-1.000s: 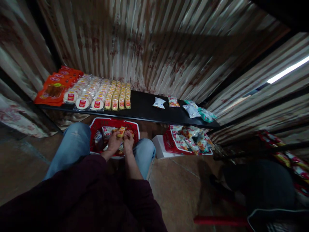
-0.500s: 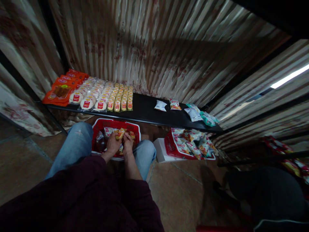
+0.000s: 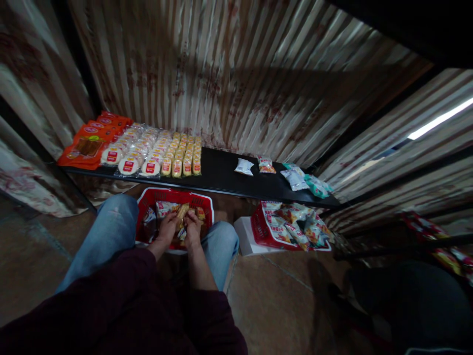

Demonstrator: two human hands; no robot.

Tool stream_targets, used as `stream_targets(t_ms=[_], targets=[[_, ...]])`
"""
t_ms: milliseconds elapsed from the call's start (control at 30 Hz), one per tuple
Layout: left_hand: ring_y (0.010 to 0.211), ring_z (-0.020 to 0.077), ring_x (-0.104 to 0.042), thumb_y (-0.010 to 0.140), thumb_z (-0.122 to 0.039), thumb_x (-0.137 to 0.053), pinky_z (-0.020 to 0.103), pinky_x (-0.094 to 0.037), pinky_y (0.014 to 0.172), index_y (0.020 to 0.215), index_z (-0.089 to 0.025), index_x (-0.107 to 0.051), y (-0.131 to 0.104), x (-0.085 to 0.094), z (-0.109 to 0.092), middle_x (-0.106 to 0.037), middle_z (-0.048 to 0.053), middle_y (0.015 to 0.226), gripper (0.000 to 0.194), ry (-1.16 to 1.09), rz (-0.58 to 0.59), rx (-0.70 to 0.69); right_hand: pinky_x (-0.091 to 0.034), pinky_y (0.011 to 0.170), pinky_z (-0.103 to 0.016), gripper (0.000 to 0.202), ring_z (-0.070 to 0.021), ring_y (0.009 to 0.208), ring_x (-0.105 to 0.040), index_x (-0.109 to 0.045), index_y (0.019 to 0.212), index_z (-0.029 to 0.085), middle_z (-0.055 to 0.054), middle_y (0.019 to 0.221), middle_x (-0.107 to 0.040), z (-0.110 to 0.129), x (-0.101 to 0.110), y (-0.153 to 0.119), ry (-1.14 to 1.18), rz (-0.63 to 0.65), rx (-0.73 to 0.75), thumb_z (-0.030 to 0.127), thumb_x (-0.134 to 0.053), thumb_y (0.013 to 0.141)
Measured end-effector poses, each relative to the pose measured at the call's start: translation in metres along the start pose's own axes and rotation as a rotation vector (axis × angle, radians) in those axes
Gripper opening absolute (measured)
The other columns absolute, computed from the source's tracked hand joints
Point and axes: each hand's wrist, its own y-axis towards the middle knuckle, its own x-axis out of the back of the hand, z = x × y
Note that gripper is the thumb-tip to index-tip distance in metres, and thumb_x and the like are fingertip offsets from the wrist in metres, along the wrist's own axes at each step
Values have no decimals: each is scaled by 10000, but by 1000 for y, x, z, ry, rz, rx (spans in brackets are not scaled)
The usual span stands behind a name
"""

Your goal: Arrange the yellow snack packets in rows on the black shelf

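Note:
A yellow wrapped snack [image 3: 182, 212] is between my hands, over the red basket [image 3: 207, 199] at my knees. My left hand [image 3: 169, 227] is closed on its left side. My right hand [image 3: 192, 226] has its fingers closed at the snack's right side; whether it grips this snack or another is too small to tell. White and yellow packets lie in the basket around my hands. On the black shelf [image 3: 218, 170] stand rows of similar yellow snacks [image 3: 177, 165], beside round white packaged cakes [image 3: 128, 165] and orange bags [image 3: 86, 143].
Several loose packets [image 3: 294, 179] lie on the shelf's right part. Below it, a second red basket [image 3: 260, 228] full of snack bags rests against a white box [image 3: 246, 236]. Part of another person [image 3: 417, 296] shows at the lower right. Striped curtains hang behind.
The yellow snack has turned more upright between my hands, and its printed label no longer shows. The whole view has shifted slightly.

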Motion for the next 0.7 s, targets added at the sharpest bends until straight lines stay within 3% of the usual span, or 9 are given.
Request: stream_targets(t_ms=[167,533,700], targets=[[445,103,-539,717,-160,-535,218,-417,465,763,-142,-602,-4,0,-11,-601,-12,592,84,-289,9,217,-513,627,-203,243,-113,700,-634,-658,837,165,-8,795,-705,2,0,-4,50,-26,-26,181,-655,595],[502,160,-635,843,-128,-409,224,-455,448,850,-109,-564,-5,-1,-18,-614,49,603,156,-449,29,414,-442,486,-177,276,-82,552,-584,-680,881,168,-13,809,-712,14,-3,-13,-32,45,-29,232,-657,614],[474,147,-611,840,-120,-426,198,-409,407,798,-118,-553,-5,2,-17,-582,33,567,134,-455,43,466,-373,401,-175,246,-59,389,-454,-681,828,158,22,628,-674,21,-4,-18,-7,65,-66,213,-632,593]])
